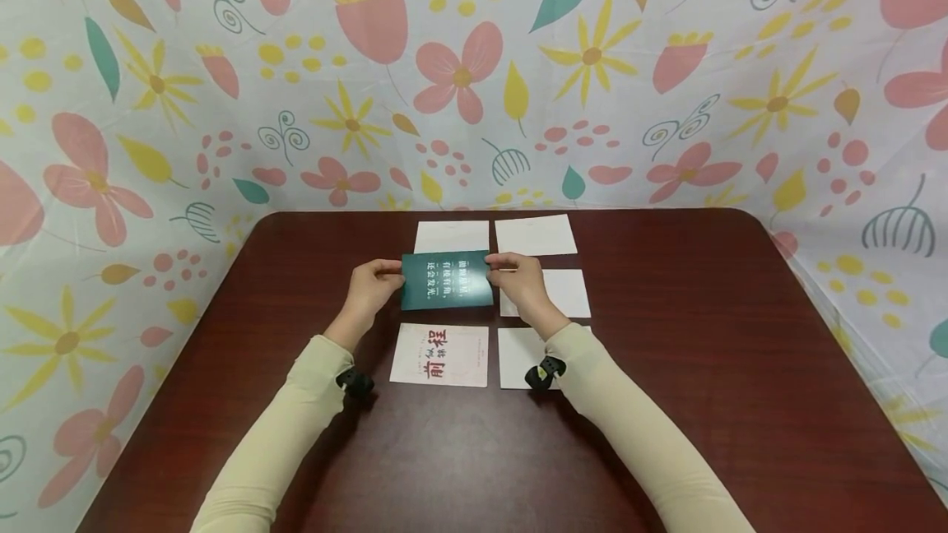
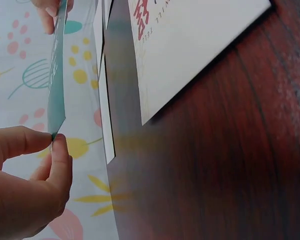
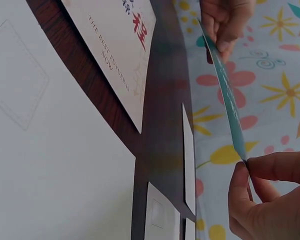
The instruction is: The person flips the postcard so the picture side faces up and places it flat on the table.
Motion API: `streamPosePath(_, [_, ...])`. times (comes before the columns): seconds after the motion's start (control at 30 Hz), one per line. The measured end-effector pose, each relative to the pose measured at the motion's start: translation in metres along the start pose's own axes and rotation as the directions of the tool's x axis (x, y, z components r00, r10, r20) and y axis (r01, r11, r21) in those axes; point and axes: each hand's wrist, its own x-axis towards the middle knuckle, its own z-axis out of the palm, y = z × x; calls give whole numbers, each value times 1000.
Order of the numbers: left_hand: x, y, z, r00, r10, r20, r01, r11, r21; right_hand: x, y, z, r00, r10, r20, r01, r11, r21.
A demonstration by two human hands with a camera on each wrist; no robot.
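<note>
Left hand (image 1: 369, 293) and right hand (image 1: 522, 285) pinch teal card (image 1: 448, 280) ends, above table (image 1: 681, 352). White cards (image 1: 536, 235) behind and right, red-lettered card (image 1: 439, 355) nearer. Wide wood either side; floral cloth (image 1: 459, 122) past far edge.

Cards in two columns over the bench (image 1: 681, 385), a cloth (image 1: 459, 155) hanging behind.
On the right, from back to front, lie the far right card (image 1: 536, 235), the middle right card (image 1: 572, 293) and the near right card (image 1: 516, 352). Just left of the first is the far left card (image 1: 452, 235); just left of the last, the near left card (image 1: 439, 354). Between those two left ones, above the bench, is the held card (image 1: 448, 280), the left grip (image 1: 368, 290) at its left edge, the right grip (image 1: 522, 282) at its right, over part of the middle right card.
</note>
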Motion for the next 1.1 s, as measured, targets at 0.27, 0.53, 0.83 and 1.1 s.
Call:
streamPosePath(0.27, [2, -1, 0, 998, 37, 45, -38, 999, 21, 2, 3, 1, 1000, -3, 13, 3, 999, -32])
streamPosePath(0.53, [6, -3, 3, 995, 83, 56, -93, 973, 213, 7, 9, 5, 998, -26, 57, 37, 979, -201])
streamPosePath(0.83, [13, -3, 7, 996, 50, 76, -75, 928, 364, 12, 12, 16, 996, -54, 68, 77, 917, -392])
streamPosePath(1.1, [21, -10, 10, 995, 2, 104, -46, 905, 422, 11, 17, 23, 993, -78, 94, 112, 879, -462])
